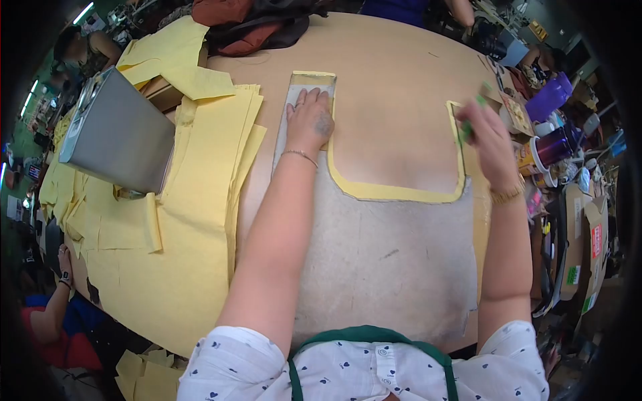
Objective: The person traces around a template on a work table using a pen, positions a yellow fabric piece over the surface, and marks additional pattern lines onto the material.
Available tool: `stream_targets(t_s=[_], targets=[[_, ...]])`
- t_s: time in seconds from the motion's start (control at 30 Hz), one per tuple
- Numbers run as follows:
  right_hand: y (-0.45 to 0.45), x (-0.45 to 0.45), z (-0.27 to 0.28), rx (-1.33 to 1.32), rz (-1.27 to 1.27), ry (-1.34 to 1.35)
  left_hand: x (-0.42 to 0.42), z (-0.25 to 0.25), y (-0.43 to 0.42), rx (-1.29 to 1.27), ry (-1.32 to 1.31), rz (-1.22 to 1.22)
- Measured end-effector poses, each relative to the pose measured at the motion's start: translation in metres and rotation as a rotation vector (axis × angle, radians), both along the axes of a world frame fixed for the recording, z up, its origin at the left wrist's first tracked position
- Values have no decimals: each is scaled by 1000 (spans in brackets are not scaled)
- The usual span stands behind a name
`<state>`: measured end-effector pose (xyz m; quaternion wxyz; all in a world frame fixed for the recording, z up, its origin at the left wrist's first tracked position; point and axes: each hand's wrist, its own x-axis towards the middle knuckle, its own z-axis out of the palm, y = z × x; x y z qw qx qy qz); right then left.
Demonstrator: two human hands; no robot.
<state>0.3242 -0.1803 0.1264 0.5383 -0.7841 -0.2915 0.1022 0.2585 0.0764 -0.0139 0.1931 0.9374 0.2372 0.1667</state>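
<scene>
A grey U-shaped template [391, 260] lies on the table, with a yellow sheet [388, 192] showing as a border along its inner edge and at the top of its left arm. My left hand [311, 120] rests flat on that left arm, fingers stretched out and pointing away from me. Over the top of the right arm, my right hand [488, 137] is closed around a slim green tool [467, 127]. Motion smears the tool, so its exact kind and tip cannot be made out.
Stacked yellow sheets [200, 200] cover the left side, with a grey metal box [120, 130] on them. Dark and rust-coloured cloth [247, 23] sits at the back. A purple bottle [550, 95], cups and cardboard [574, 234] crowd the right edge. Other people are around the table.
</scene>
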Motion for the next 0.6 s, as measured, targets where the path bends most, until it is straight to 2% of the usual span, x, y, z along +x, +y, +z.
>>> stream_targets(t_s=[0.1,0.17,0.27,0.33,0.43,0.6], targets=[[109,30,-24,1,212,131,-2,4,0,-16,14,13],[183,55,-63,134,231,218,-4,5,0,-4,17,18],[254,76,-103,228,215,171,1,-4,4,41,15,33],[279,79,-124,221,131,86,0,-5,3,13,4,36],[286,85,-142,237,66,124,0,-2,3,-43,-30,38],[291,89,-143,232,110,91,1,-2,1,-37,-32,40]])
